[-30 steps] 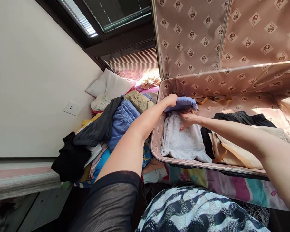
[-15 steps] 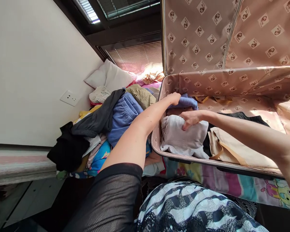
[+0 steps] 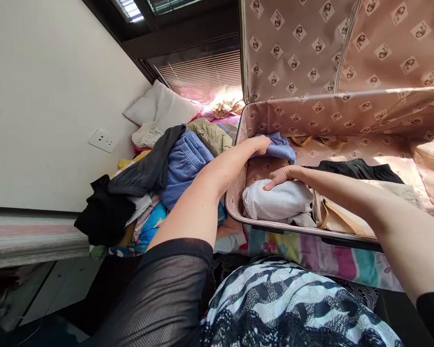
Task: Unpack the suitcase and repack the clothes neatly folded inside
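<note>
1. The left hand [image 3: 262, 143] is curled tight, clutching the blue garment [image 3: 282, 151].
2. The right hand [image 3: 282, 175] rests its thumb on the bundled pale grey garment [image 3: 284, 201]; other fingertips are hidden, so I cannot tell their grip.
3. Right of those fingers lie black clothing [image 3: 361, 169] and beige cloth [image 3: 338, 226].
4. The open suitcase [image 3: 347, 119] surrounds both hands.
5. Farther left of all fingers sits a clothes heap [image 3: 144, 169].

a white socket plate [image 3: 101, 140] sat on the white wall [image 3: 39, 96]. a pale pillow [image 3: 169, 105] lay near the corner, close to slatted blinds [image 3: 202, 72] under a dark window frame [image 3: 188, 36]. a striped, flowered bedspread [image 3: 309, 251] showed pink, yellow and teal.
</note>
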`<state>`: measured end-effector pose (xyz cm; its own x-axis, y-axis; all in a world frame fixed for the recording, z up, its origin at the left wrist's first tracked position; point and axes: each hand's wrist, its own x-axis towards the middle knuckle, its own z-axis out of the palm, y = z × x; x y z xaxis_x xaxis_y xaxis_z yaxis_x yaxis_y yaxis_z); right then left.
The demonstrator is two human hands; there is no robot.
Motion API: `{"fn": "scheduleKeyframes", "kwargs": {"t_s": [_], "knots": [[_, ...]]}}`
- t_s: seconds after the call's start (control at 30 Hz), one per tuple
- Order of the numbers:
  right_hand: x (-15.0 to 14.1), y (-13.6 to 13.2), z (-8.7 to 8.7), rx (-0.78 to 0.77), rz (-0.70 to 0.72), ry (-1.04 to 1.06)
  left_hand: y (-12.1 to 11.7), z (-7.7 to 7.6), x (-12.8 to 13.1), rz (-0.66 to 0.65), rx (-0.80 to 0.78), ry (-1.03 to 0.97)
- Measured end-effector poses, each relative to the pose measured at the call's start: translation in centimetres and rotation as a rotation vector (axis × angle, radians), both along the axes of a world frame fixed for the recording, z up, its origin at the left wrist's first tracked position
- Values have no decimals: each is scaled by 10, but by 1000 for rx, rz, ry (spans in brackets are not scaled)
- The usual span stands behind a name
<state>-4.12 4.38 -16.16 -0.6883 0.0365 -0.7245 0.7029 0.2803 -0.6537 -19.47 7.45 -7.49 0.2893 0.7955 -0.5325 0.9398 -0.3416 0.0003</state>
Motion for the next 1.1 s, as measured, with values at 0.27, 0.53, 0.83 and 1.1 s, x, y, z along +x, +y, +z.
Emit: {"fn": "scheduleKeyframes", "kwargs": {"t_s": [0.27,0.53,0.83,1.1], "knots": [[20,10,30,476,-57,283,0,-4,-3,41,28,16],[31,-57,30,704,162,202,-2,-8,0,39,15,40],[18,-3,61,-75,-70,254,0,-4,-1,-24,-1,55],[27,8,17,-46,-306,41,-2,-4,1,29,-15,61]]}}
